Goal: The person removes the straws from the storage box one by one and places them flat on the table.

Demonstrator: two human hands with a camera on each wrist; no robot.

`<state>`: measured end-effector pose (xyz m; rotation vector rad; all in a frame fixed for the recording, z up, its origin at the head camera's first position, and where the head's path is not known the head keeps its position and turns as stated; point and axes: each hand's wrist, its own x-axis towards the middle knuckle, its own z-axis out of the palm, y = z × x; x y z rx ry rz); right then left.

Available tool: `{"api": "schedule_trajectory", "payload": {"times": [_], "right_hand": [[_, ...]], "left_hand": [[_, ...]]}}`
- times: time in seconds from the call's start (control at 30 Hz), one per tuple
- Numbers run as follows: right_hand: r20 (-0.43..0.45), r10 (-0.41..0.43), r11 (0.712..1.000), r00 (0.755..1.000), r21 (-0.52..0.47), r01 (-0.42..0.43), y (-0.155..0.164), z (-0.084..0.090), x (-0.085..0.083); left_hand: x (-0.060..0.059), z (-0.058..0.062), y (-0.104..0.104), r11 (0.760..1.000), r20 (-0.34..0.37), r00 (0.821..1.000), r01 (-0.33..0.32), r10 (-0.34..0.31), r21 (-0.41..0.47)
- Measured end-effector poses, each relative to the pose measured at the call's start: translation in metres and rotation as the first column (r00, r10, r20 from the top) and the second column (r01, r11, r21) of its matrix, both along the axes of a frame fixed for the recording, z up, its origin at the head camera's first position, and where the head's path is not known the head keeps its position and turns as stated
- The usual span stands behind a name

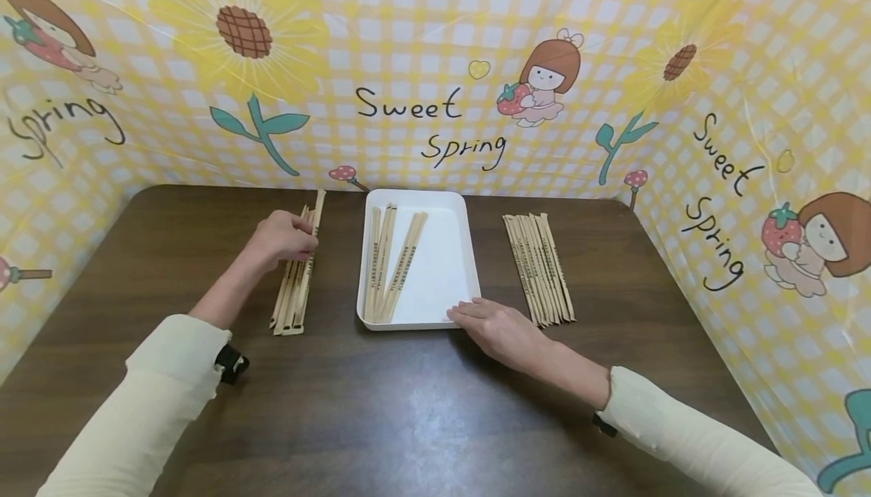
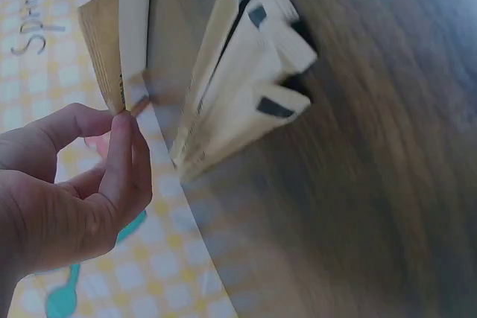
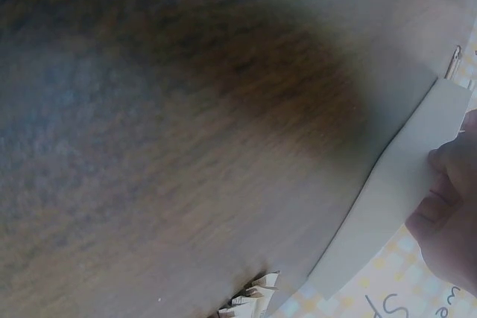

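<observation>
From the head view, your left hand (image 1: pixel 282 238) works the sleeved chopsticks (image 1: pixel 297 274) left of the white tray (image 1: pixel 469 255); your right hand (image 1: pixel 500 330) lies flat against its near rim, probably steadying it. At the left wrist, your grip pinches one sleeve (image 2: pixel 104 46). The right wrist view is blurred.

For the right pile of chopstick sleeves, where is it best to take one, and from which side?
Probably the near end of the outermost sleeve in the right pile, approached from the right. The sleeves lie flat, side by side, so only the edge one offers a free long side. The right hand rests close, on the tray corner.
</observation>
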<state>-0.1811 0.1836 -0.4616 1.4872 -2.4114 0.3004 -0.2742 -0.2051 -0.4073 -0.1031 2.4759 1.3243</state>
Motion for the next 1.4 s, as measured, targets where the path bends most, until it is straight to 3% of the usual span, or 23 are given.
{"api": "schedule_trajectory", "payload": {"times": [0.37, 1.1, 1.4], "right_hand": [[0.0, 0.008, 1.0, 1.0, -0.017, -0.008, 0.0, 0.0, 0.0], [-0.012, 0.005, 1.0, 1.0, -0.001, -0.005, 0.001, -0.001, -0.001], [-0.009, -0.01, 1.0, 1.0, 0.005, 0.01, 0.001, -0.001, -0.001]], "left_hand": [[-0.002, -0.004, -0.021, 0.998, 0.026, 0.998, -0.06, 0.06, -0.009], [0.002, -0.025, -0.038, 0.998, 0.025, 0.999, -0.029, 0.031, -0.054], [0.005, -0.023, -0.037, 0.997, 0.034, 0.998, -0.048, 0.05, -0.056]]}}
